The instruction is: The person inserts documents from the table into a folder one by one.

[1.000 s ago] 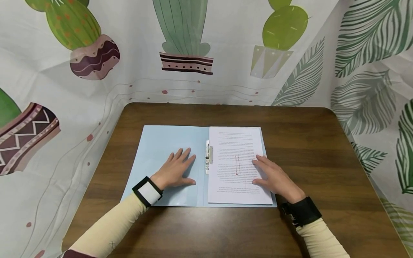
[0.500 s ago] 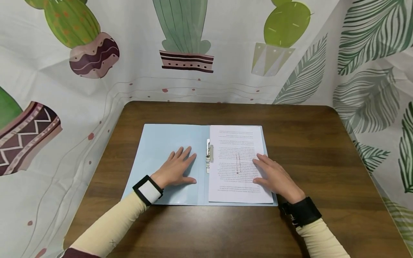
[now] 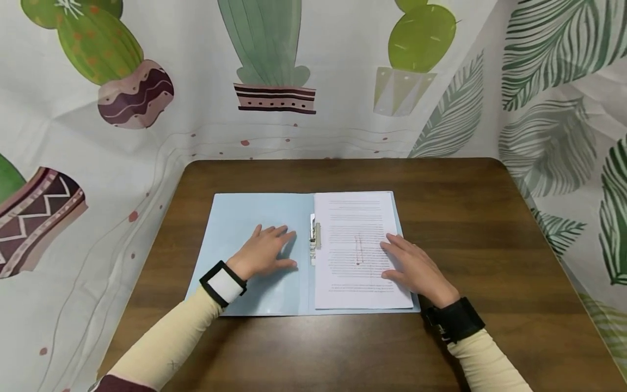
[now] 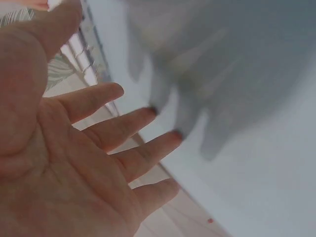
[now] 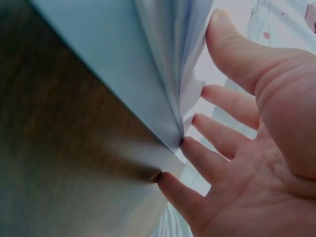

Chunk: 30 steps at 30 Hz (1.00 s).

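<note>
A light blue folder [image 3: 250,209] lies spread flat on the brown table. On its right side is a stack of printed white sheets [image 3: 350,296], with red marks on the top page. A metal clip [image 3: 314,239] sits along the spine at the stack's left edge. Over the bare left cover is my left hand [image 3: 264,253], palm down with fingers spread; two of its fingertips meet their shadows in the left wrist view. My right hand [image 3: 420,269] rests on the stack's right edge, fingers extended. In the right wrist view its little finger [image 5: 180,195] reaches the table surface.
The wooden table [image 3: 465,218] extends around the folder on all sides. Behind it and along both sides hangs a white cloth [image 3: 206,81] printed with cacti and leaves.
My left hand has risen slightly off the folder cover, its fingers shifting a little and its shadow spreading. The right hand stays at the paper edge. The head view has shifted slightly.
</note>
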Available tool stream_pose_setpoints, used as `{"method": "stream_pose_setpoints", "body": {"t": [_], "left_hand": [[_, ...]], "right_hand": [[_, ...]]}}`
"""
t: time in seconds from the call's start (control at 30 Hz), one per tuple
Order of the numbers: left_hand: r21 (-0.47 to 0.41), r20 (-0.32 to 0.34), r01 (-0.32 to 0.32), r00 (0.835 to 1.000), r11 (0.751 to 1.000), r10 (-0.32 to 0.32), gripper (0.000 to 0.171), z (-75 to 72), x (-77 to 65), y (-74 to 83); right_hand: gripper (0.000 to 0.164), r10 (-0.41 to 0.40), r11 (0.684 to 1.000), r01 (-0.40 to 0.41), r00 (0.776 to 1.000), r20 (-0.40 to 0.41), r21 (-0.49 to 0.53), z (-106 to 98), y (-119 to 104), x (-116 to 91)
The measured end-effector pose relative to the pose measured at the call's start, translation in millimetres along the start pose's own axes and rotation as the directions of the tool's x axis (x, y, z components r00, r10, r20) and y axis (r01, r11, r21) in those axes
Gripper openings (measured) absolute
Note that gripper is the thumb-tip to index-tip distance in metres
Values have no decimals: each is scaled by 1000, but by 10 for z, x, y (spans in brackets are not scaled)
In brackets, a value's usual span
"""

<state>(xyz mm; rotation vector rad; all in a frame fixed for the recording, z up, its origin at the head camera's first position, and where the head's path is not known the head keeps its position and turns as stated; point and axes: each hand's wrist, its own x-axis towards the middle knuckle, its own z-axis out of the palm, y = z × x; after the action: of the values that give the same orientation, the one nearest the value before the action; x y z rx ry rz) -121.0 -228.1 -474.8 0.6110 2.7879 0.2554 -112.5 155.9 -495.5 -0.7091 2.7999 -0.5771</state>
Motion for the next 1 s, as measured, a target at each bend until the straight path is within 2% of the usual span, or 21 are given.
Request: {"method": "stream_pose_setpoints", "body": {"t": [0.1,0.27,0.37,0.5,0.73,1.0], "left_hand": [[-3,-28,-13,1000,1000,13,66,-100,139,-1],[-116,-88,-38,996,992,28,44,-267,457,48],[-143,-116,-38,993,989,22,38,-320,656,90],[-126,-114,-19,993,992,5,31,-320,870,120],[-187,-105,5,994,982,-25,15,-190,1064,52],[-243,-89,0,996,970,-22,12,-147,1152,39]], "right_hand": [[74,-7,1000,7,1000,-7,1,5,21,-6],[73,3,1000,-3,1000,-11,7,16,51,-21],[73,13,1000,-12,1000,-12,16,15,51,-21],[74,16,1000,-16,1000,-13,21,14,39,-7],[74,15,1000,-15,1000,-13,16,35,28,16],[72,14,1000,-13,1000,-18,20,17,60,-1]]}}
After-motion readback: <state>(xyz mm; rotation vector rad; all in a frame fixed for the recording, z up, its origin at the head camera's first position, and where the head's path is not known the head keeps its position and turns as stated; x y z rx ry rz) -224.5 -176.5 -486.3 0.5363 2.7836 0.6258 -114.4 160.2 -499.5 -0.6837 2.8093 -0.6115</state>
